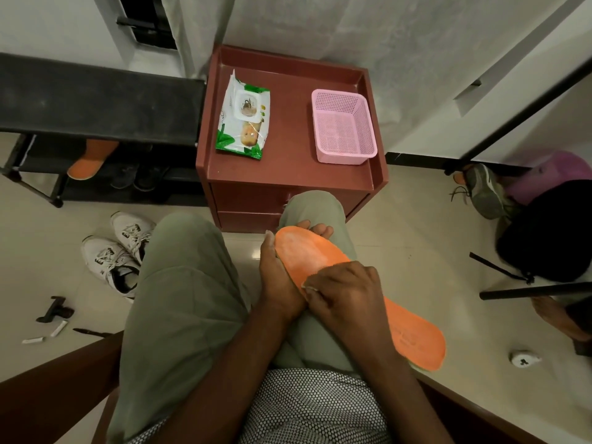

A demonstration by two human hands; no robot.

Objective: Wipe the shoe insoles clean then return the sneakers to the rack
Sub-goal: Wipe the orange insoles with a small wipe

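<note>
Black metal rack point(96, 100) at far left, with another orange insole point(88, 161) leaning under its top shelf and dark shoes below. White sneakers point(118, 251) lie on the beige tiled floor point(416, 235), left of the seated person's knee. Maroon cabinet point(288, 174) stands beyond the fingers, carrying a wipes packet point(243, 116) and, to its right, a pink basket point(344, 126). Left hand point(282, 277) cups the orange insole point(413, 331) from beneath, fingertips point(320, 230) curling over its far toe edge. Right hand point(346, 293) lies on the insole's middle, fingers bent, pinching a small white wipe point(309, 288), mostly hidden. Long axis runs from the toe near the left fingertips to the heel at lower right, across the right thigh. Grey shoe point(483, 190) and black bag point(544, 232) sit at far right by the white wall.
</note>
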